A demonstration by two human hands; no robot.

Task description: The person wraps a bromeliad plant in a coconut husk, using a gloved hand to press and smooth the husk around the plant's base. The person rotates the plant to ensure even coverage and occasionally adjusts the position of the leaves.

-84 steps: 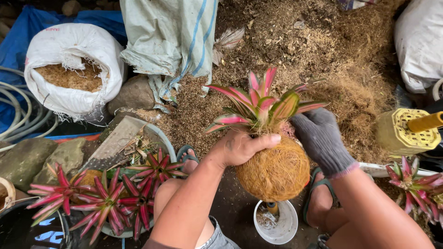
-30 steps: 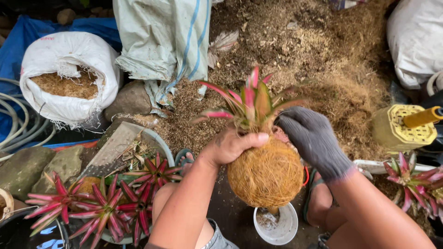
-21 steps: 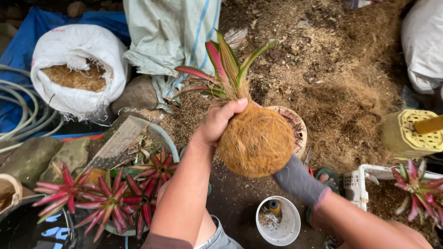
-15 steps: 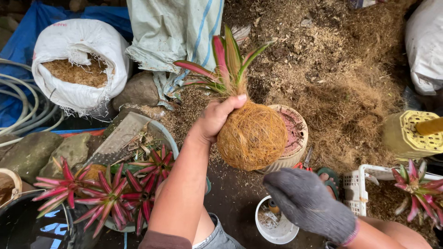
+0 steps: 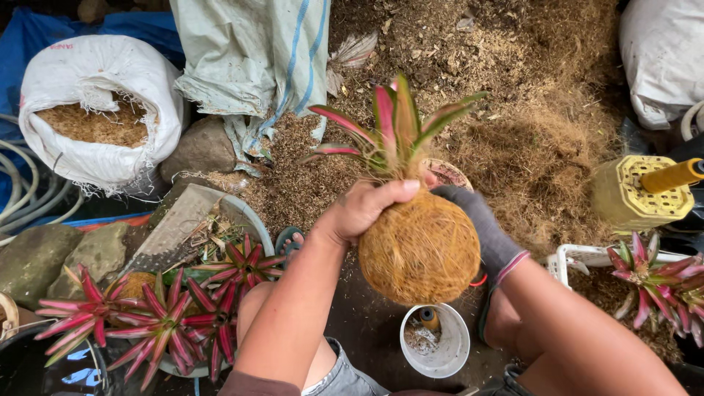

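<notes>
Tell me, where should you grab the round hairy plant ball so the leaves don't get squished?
Probably the fibre ball, cupped from both sides below the leaves, as the left hand and gloved right hand do. It is round and firm-looking; the leaves stick up on top.

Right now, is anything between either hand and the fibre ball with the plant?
Nothing visible. The bare left hand grips the top of the fibre ball at the base of the red-green plant. The gloved right hand lies against its right side. Both touch it directly.
</notes>
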